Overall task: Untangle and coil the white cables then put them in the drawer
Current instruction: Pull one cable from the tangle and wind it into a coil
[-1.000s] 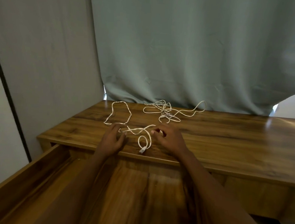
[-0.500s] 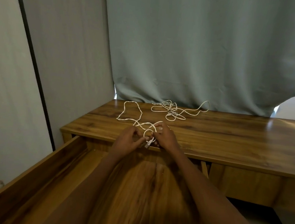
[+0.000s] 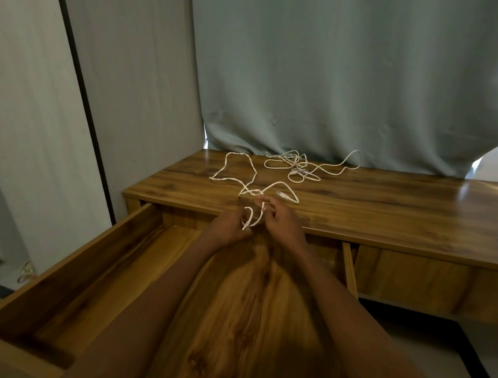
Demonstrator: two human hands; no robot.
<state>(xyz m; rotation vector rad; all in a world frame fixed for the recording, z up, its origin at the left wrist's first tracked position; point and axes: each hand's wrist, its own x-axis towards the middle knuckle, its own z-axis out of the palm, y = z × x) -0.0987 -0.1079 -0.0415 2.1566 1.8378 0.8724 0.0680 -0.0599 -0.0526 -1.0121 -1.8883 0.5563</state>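
The drawer point(image 3: 65, 278) runs off the bottom edge; forearms hide its floor.

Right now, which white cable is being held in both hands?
The near cable, looped between left hand and right hand; the far tangled cable lies untouched by the curtain.

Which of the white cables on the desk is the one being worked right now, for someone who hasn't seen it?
Start at the wooden desk under the grey-green curtain. Near its front edge, above the open drawer, the left hand and right hand hold the near cable. It loops leftward in one open shape, unlike the bunched tangle farther back by the curtain, which nobody touches.
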